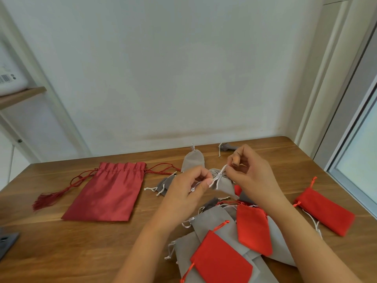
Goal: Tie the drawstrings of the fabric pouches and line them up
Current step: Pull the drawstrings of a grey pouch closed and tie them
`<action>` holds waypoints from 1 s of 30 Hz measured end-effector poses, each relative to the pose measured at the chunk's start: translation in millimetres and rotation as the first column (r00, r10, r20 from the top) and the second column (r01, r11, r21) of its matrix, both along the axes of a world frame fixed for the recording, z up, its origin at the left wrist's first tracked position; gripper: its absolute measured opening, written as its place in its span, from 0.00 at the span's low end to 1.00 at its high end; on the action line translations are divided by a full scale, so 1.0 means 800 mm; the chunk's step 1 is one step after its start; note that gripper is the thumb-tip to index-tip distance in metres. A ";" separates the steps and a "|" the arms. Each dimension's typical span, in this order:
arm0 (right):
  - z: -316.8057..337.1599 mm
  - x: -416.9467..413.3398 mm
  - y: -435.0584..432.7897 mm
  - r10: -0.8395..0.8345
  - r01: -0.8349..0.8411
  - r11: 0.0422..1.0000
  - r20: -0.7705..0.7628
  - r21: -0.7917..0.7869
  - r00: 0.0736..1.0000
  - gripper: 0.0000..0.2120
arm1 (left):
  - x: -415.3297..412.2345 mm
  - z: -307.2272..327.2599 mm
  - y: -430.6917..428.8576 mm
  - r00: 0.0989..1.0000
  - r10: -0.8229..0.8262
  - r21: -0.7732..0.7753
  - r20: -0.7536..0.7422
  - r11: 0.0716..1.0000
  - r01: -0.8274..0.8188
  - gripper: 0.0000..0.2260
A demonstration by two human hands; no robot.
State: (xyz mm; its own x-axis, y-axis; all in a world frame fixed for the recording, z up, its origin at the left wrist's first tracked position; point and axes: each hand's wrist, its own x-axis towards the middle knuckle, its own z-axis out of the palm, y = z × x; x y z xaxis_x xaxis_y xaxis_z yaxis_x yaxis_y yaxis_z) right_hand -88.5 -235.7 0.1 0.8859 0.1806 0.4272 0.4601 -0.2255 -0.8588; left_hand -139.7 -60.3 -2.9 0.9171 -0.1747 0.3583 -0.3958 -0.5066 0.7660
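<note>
Pinching the white drawstring (pixel 219 177), the left hand (pixel 187 188) and right hand (pixel 247 172) hold a small grey pouch (pixel 224 183) above the wooden table (pixel 81 242). Below them lies a heap of grey and red pouches (pixel 234 242).

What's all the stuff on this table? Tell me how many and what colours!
Large satin drawstring bag with tassel cord: one, dark red, flat on the table's left.
Small red fabric pouches: three clearly seen, bright red, one at right, two on the near pile.
Small grey fabric pouches: several, overlapping so no exact count, near pile and table's far side.
Grey pouch being tied: one, between the hands.
White drawstring: on that pouch.
Wooden table: one, brown.
White box: one, shelf at upper left.
Left hand: fingers pinch the drawstring.
Right hand: fingers pinch the drawstring.
</note>
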 end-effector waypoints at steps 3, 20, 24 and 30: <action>-0.003 0.002 -0.002 -0.027 0.037 0.993 0.095 -0.109 0.995 0.13 | 0.002 -0.002 0.003 1.000 0.004 -0.032 -0.016 0.999 -0.004 0.06; -0.010 0.004 0.004 -0.004 0.059 0.983 0.302 -0.175 0.953 0.20 | 0.001 0.008 -0.004 0.987 -0.100 -0.527 -0.126 0.850 0.019 0.19; -0.014 0.005 0.002 -0.002 0.117 0.959 0.409 -0.256 0.913 0.17 | 0.001 0.008 -0.004 0.982 -0.098 -0.541 -0.161 0.841 -0.004 0.19; -0.014 -0.004 0.013 -0.054 0.083 0.991 0.269 -0.100 0.962 0.15 | 0.006 0.006 -0.001 0.973 -0.062 -0.613 -0.223 0.785 -0.090 0.11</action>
State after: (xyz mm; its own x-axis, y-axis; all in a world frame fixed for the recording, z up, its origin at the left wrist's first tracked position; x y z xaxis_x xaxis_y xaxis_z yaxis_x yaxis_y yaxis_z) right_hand -91.3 -225.4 -11.0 0.7552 0.1824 0.6296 0.6482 -0.3504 -0.6760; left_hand -135.2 -61.0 2.1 0.9843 0.0264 0.1746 -0.1764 0.0987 0.9794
